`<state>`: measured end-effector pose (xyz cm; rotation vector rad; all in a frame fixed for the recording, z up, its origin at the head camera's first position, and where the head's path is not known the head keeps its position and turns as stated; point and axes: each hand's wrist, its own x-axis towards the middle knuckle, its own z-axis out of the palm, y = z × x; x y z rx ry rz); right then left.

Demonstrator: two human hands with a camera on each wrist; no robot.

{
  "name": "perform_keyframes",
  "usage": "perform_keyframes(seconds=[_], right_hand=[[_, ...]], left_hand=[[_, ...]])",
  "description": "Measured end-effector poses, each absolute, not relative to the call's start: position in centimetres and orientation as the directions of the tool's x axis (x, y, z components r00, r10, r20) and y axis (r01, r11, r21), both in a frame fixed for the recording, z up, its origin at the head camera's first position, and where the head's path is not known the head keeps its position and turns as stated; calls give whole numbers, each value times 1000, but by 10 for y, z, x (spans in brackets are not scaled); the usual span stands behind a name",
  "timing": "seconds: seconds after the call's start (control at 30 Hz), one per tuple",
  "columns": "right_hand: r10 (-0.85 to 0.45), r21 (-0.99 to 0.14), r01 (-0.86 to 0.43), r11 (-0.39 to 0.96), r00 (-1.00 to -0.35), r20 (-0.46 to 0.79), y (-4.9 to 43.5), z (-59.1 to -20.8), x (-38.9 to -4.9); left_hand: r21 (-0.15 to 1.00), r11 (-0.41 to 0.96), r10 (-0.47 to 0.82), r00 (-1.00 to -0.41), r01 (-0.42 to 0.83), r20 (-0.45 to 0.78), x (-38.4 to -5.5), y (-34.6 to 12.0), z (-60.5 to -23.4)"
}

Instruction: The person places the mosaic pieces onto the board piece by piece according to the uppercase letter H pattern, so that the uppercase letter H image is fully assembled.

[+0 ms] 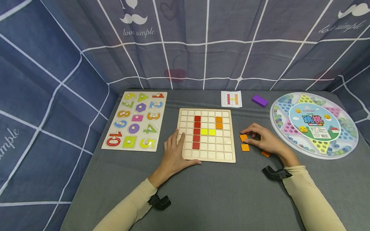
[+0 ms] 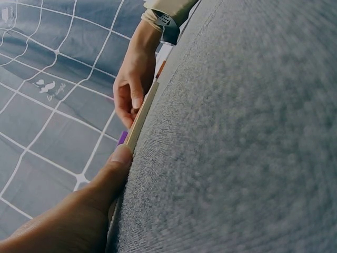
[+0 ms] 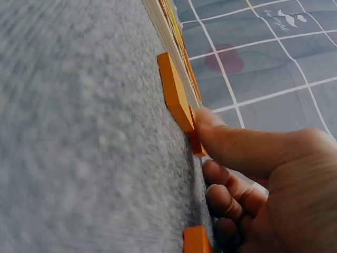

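Note:
A wooden grid board (image 1: pixel 208 155) lies on the table with a column of several red tiles (image 1: pixel 197 131), two yellow tiles (image 1: pixel 208 132) and two orange tiles (image 1: pixel 219 123) in its squares. My left hand (image 1: pixel 174 156) rests at the board's lower left corner, fingers stretched along the left edge and thumb along the near edge. Right of the board, my right hand (image 1: pixel 264 139) pinches a loose orange tile (image 1: pixel 243 138) between thumb and fingers. Another orange tile (image 1: pixel 245 148) lies just nearer to me, and a further orange tile (image 1: pixel 266 154) is partly under the hand.
Behind the board lie a small pattern card (image 1: pixel 231 99) and a purple block (image 1: pixel 259 101). On the left is a number and shape puzzle board (image 1: pixel 133 122). A round Chinese checkers set (image 1: pixel 314 154) sits at the right. A grid-patterned curtain (image 1: pixel 185 61) rises behind the table.

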<state>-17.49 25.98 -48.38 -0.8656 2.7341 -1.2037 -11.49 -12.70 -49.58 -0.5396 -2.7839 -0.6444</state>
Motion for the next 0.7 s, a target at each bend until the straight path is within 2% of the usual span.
perform_keyframes(seconds=[0.7], right_hand=[[-504, -683, -480, 550, -843, 187, 262, -485, -175]], left_hand=[[378, 832, 300, -902, 407, 311, -115, -127, -496]])
